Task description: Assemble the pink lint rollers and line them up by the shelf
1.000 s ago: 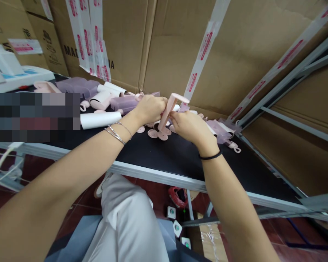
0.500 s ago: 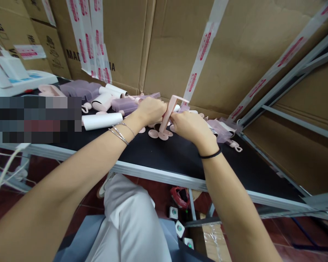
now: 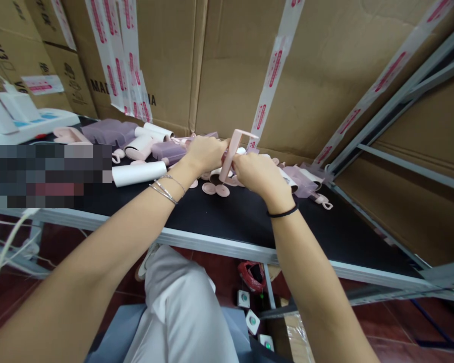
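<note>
Over the black work surface (image 3: 196,212), my two hands meet at a pale pink plastic part (image 3: 230,159) with a long flat side and a bent top arm. My left hand (image 3: 208,153) is closed, its fingertips at the part's left side and partly hidden. From the right, my right hand (image 3: 259,174) is closed around the part, its fingers mostly out of sight. Pink round discs (image 3: 222,190) lie just below. To the left of my hands are a white tube (image 3: 139,174) and a translucent purple piece (image 3: 169,152).
Cardboard (image 3: 234,75) stands behind the surface. A white power strip (image 3: 41,120) with plugs sits at the far left. More purple and pink pieces (image 3: 300,180) lie at the right, near a metal frame (image 3: 401,179). A metal edge (image 3: 215,242) borders the front.
The view has shifted slightly. Both hands remain at the pink part, which is now a little more upright. My right hand appears slightly further left in view.
</note>
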The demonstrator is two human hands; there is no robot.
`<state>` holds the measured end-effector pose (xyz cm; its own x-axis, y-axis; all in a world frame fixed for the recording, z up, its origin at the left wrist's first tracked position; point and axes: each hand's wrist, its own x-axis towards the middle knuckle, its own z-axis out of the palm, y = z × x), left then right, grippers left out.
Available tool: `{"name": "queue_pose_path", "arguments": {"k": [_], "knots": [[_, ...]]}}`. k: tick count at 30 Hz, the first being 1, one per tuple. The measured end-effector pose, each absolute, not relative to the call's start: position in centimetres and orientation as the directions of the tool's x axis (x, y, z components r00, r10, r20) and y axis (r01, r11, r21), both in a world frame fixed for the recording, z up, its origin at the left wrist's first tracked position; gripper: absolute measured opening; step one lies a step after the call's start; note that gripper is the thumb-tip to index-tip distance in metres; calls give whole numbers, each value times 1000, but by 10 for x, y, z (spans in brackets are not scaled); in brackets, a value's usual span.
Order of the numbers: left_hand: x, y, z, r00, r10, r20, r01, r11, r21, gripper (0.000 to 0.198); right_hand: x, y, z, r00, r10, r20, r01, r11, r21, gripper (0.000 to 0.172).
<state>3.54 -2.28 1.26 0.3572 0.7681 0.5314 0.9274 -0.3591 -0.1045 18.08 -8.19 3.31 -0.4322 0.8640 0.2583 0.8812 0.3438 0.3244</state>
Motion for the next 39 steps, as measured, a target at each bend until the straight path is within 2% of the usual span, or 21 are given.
{"name": "queue_pose_path", "arguments": {"k": [9,15,17,19,21,23,25,27,29,33,39], "knots": [[24,-5,-4,263,779,569,956,-291,-44,55,225,-59,28,-175,975,137,976,154,153,41],[18,0,-11,244,858,453,961,-275,3,57,246,-64,46,-16,999,36,981,9,192,43],[17,-1,-10,233,875,425,965,-263,13,56,269,-69,53,-29,997,69,982,16,189,44],[16,-2,-9,228,882,413,966,-260,21,56,303,-77,57,-39,986,164,988,13,157,45],[15,-1,-8,227,880,416,964,-263,30,56,341,-87,52,109,964,241,985,-137,105,44],[15,0,-9,230,877,421,962,-270,36,56,378,-98,39,333,902,276,935,-354,29,43],[16,1,-10,241,874,422,959,-280,34,55,409,-107,18,470,844,258,876,-482,-19,45],[17,1,-11,252,871,421,956,-292,32,54,432,-111,-6,523,830,195,848,-530,-17,44],[17,0,-11,255,870,422,954,-297,35,53,448,-111,-26,469,877,104,879,-476,43,36],[15,-3,-10,246,869,429,955,-292,44,53,466,-107,-45,440,893,89,892,-446,67,27],[14,-5,-8,233,873,428,956,-287,66,53,471,-115,-49,423,901,94,900,-430,74,40]]}}
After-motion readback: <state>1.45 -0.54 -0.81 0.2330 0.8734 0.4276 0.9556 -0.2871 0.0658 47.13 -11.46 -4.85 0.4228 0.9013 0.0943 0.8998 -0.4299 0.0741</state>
